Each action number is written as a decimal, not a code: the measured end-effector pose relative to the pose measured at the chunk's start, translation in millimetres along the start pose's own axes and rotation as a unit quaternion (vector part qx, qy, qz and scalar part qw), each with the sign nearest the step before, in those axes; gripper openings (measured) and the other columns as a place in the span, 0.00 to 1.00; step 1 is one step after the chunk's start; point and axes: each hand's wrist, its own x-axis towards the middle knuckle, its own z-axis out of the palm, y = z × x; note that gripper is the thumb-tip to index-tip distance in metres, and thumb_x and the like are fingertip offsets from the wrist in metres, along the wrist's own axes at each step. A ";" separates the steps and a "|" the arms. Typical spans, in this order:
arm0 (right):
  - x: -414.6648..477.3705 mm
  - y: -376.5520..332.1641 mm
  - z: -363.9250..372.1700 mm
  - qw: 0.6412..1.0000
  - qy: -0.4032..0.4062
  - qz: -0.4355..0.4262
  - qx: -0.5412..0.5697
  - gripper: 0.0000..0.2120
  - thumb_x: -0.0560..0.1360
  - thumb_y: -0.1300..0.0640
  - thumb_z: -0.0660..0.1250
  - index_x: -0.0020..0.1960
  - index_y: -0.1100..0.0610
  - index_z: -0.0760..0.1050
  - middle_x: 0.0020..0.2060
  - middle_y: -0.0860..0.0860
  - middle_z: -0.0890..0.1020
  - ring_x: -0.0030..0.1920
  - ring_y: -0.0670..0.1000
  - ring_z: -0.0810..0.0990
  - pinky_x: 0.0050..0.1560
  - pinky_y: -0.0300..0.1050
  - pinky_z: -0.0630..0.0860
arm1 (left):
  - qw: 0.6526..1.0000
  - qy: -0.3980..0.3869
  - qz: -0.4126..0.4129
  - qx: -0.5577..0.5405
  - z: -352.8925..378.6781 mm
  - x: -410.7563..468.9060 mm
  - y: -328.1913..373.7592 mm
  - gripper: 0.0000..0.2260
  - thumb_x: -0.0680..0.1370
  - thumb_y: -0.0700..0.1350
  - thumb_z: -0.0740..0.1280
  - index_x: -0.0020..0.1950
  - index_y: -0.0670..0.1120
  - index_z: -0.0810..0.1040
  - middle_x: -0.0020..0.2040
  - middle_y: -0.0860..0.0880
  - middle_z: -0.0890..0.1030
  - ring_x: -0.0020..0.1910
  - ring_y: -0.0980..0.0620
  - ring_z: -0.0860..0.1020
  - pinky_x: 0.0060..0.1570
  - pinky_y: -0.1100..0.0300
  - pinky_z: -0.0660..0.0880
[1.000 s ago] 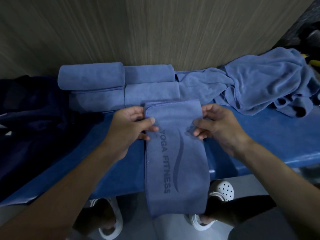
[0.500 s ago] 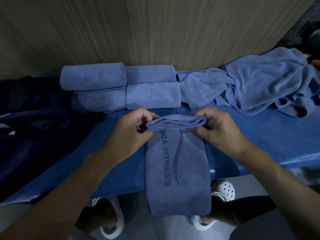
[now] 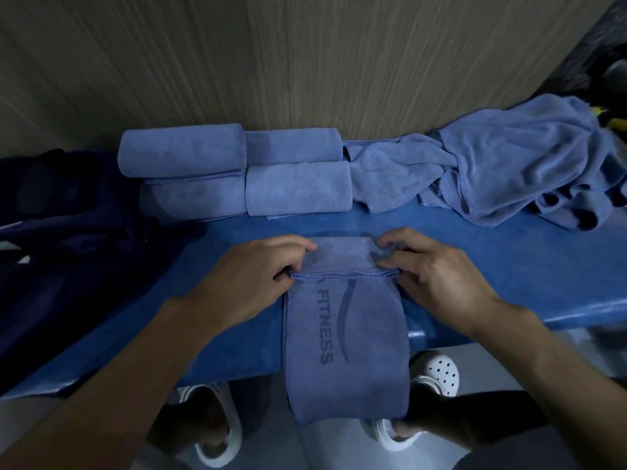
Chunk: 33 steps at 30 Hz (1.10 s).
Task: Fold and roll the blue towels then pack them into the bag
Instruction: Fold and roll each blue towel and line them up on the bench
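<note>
A long folded blue towel (image 3: 342, 334) printed "FITNESS" lies on the blue table (image 3: 509, 259) and hangs over its front edge. Its far end is turned over into a flat first roll (image 3: 341, 257). My left hand (image 3: 251, 279) pinches the roll's left end and my right hand (image 3: 437, 276) pinches its right end. Several rolled blue towels (image 3: 244, 174) are stacked in two rows against the wall at the back. A heap of loose blue towels (image 3: 502, 164) lies at the back right. A dark navy bag (image 3: 68, 239) sits at the left.
A wood-grain wall (image 3: 305, 62) stands right behind the table. My feet in white perforated clogs (image 3: 434, 374) show below the table's front edge. Dark objects with a yellow bit (image 3: 610, 122) sit at the far right.
The towel's far end has been turned over toward me, from flat to a first roll. Both hands moved nearer with it, and less of the printed text shows.
</note>
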 end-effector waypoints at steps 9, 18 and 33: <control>-2.1 0.4 -3.8 0.992 -0.046 0.053 0.108 0.16 0.70 0.54 0.59 0.49 0.57 0.83 0.60 0.46 0.74 0.52 0.48 0.78 0.49 0.49 0.78 | 0.998 -0.056 -0.014 0.034 -9.5 -2.7 12.4 0.11 0.73 0.41 0.67 0.37 0.52 0.67 0.67 0.68 0.71 0.35 0.55 0.75 0.37 0.56 0.73; 5.2 -6.9 -6.0 0.966 -0.064 0.185 0.169 0.17 0.69 0.44 0.72 0.54 0.44 0.71 0.57 0.41 0.75 0.59 0.44 0.70 0.65 0.56 0.66 | 0.995 0.049 -0.067 -0.058 7.9 5.8 10.6 0.12 0.74 0.53 0.71 0.42 0.50 0.71 0.53 0.58 0.68 0.48 0.55 0.73 0.48 0.55 0.72; 17.4 0.1 -6.2 0.936 -0.121 0.238 0.231 0.28 0.57 0.37 0.73 0.53 0.38 0.67 0.47 0.42 0.76 0.53 0.55 0.74 0.52 0.51 0.76 | 0.980 -0.060 -0.148 -0.115 -4.5 7.4 12.4 0.21 0.69 0.54 0.76 0.53 0.61 0.66 0.51 0.59 0.74 0.54 0.55 0.69 0.52 0.54 0.70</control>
